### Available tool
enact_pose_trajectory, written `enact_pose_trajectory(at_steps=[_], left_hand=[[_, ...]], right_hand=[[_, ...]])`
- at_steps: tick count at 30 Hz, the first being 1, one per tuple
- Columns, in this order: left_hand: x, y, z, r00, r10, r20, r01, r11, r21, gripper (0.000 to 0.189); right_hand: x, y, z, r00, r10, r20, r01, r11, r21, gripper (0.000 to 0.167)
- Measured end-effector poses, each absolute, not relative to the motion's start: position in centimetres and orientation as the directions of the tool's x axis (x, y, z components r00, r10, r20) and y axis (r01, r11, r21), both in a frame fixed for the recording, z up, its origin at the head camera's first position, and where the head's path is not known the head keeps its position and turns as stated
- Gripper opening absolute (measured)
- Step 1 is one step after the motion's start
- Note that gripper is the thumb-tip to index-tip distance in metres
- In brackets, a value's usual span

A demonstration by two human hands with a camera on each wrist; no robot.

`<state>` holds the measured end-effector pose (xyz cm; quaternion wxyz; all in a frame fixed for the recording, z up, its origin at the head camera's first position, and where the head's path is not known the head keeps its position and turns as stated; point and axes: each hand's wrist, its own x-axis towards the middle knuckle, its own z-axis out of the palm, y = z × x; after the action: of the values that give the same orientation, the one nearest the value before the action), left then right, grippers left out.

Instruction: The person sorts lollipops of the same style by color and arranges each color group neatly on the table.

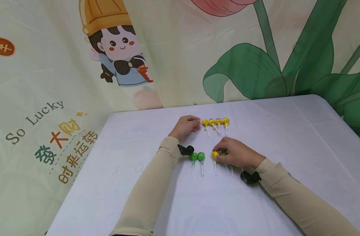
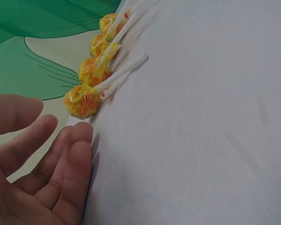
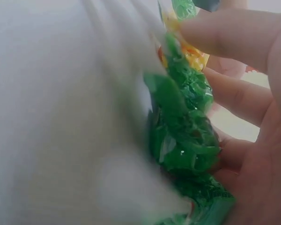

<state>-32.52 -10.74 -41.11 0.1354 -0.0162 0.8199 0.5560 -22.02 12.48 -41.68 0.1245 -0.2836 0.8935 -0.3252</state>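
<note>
Four yellow-wrapped lollipops stand in a row at the back; the leftmost yellow lollipop (image 2: 82, 101) is right by the fingertips of my left hand (image 1: 185, 127). That hand holds nothing, its fingers loosely bent. In the nearer row, my right hand (image 1: 239, 152) pinches a yellow lollipop (image 1: 215, 154) between thumb and finger, its white stick pointing toward me. Green lollipops (image 3: 185, 140) lie under and beside the right palm, partly hidden by the hand in the head view. Left of the pinched one lie two green lollipops (image 1: 201, 157), side by side.
A white cloth (image 1: 132, 183) covers the table, whose back edge meets a printed curtain (image 1: 174, 59) with leaves and a cartoon figure. Dark wrist cameras sit on both wrists, the left wrist camera (image 1: 186, 150) overlapping the leftmost green lollipop in the head view.
</note>
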Motion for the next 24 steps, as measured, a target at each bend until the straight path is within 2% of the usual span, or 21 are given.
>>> enact_pose_trajectory(at_steps=[10, 18, 24], left_hand=[[-32.4, -11.3, -41.7, -0.962, 0.143, -0.232, -0.180, 0.307, 0.935, 0.030], [-31.0, -12.5, -41.5, -0.958, 0.213, -0.191, -0.099, 0.380, 0.920, 0.033], [-29.5, -13.5, -41.3, -0.954, 0.228, -0.196, -0.093, 0.396, 0.913, 0.034]], right_hand=[[-22.2, 12.9, -41.6, -0.812, -0.581, -0.047, -0.395, 0.607, -0.690, 0.029], [-22.4, 13.2, -41.5, -0.814, -0.580, -0.044, -0.368, 0.572, -0.733, 0.033], [-22.4, 13.4, -41.2, -0.825, -0.564, -0.029, -0.353, 0.555, -0.754, 0.034]])
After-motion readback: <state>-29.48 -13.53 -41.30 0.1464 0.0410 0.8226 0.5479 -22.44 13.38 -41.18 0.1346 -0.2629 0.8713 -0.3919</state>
